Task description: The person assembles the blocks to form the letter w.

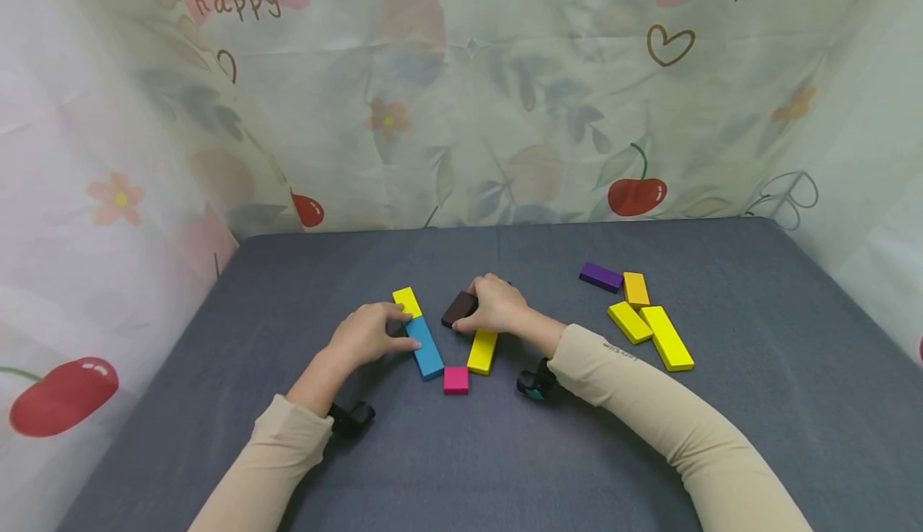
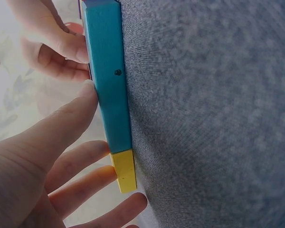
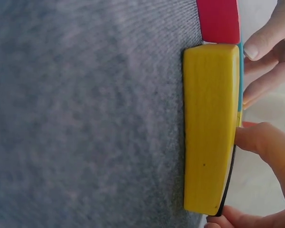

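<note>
My left hand [image 1: 363,335] lies over a blue block [image 1: 429,353] and a shorter yellow block [image 1: 407,300] set end to end, forming one slanted line. Its thumb and fingertips touch their near side, fingers loosely spread. Between thumb and fingers, my right hand [image 1: 501,306] pinches a dark brown block [image 1: 458,309], partly hidden by that hand. A longer yellow block [image 3: 209,133] lies beside it, partly under the right hand in the head view. At the near ends of the blue and longer yellow blocks sits a pink-red block [image 1: 456,380].
On the right side of the grey cloth-covered table [image 1: 461,468] lie a purple block [image 1: 602,276], an orange block [image 1: 636,289] and two yellow blocks, one short [image 1: 630,322] and one long [image 1: 667,338]. A printed curtain [image 1: 469,115] hangs behind the table's far edge.
</note>
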`<control>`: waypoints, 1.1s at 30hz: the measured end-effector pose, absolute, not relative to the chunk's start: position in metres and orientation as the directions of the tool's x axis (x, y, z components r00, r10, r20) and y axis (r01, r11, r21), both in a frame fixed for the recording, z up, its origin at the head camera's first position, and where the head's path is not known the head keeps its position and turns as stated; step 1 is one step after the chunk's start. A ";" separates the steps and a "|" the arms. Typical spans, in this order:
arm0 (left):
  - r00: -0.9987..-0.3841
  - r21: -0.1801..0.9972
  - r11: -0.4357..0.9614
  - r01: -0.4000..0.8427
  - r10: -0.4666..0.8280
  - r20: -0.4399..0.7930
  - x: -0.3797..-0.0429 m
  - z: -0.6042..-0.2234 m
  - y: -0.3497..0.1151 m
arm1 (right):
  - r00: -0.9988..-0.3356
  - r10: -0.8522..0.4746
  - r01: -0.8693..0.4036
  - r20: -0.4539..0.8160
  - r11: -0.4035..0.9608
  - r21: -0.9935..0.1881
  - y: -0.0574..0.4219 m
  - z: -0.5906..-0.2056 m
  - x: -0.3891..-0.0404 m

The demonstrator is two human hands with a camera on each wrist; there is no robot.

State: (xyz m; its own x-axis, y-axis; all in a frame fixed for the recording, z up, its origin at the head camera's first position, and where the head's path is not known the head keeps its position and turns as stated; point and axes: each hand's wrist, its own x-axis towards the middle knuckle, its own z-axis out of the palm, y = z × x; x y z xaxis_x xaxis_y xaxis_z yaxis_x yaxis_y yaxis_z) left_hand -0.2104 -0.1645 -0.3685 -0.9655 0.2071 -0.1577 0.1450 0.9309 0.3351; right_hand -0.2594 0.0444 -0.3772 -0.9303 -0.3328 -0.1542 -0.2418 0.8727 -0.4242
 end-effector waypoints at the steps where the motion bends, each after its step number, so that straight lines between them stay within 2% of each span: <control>1: -0.965 0.336 0.931 0.145 0.208 -0.158 -0.210 -0.369 -0.164 | -0.931 -0.332 -0.241 -0.153 0.872 -0.425 0.045 -0.377 -0.259; 33: -0.964 0.349 0.925 0.149 0.214 -0.155 -0.210 -0.368 -0.166 | -0.897 -0.431 -0.343 -0.098 0.819 -0.460 0.086 -0.371 -0.263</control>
